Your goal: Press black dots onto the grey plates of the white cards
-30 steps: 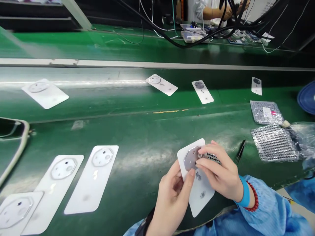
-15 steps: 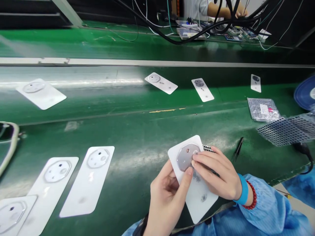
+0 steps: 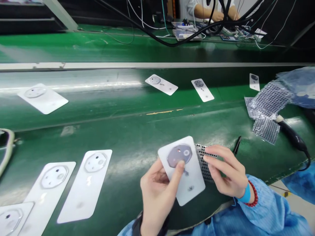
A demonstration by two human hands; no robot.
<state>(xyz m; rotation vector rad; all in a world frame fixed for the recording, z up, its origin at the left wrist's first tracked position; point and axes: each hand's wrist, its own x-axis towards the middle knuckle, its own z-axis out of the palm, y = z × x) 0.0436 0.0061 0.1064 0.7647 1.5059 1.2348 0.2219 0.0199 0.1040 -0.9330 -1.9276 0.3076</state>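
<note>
My left hand [image 3: 157,190] grips a white rounded card [image 3: 183,177] with a grey octagonal disc [image 3: 179,155] near its top, thumb pressed just below the disc. My right hand [image 3: 227,173] is just right of the card, off the disc, fingers curled over a small perforated sheet of tiny parts [image 3: 204,160] lying on the green belt. Its fingertips touch that sheet; I cannot make out anything pinched between them. Black tweezers [image 3: 236,146] lie just beyond my right hand.
More white cards lie on the green conveyor [image 3: 137,131]: three at the lower left [image 3: 85,185], others further back [image 3: 161,84], [image 3: 202,89]. Bagged perforated sheets [image 3: 267,105], a blue-sleeved co-worker [image 3: 299,85] and a black corded tool [image 3: 292,137] are at right. Another person works at the far top [image 3: 211,13].
My right hand came off the disc and moved right onto the perforated sheet. My left hand carried the card left and tilted it. At right, a co-worker lifted the bagged sheets.
</note>
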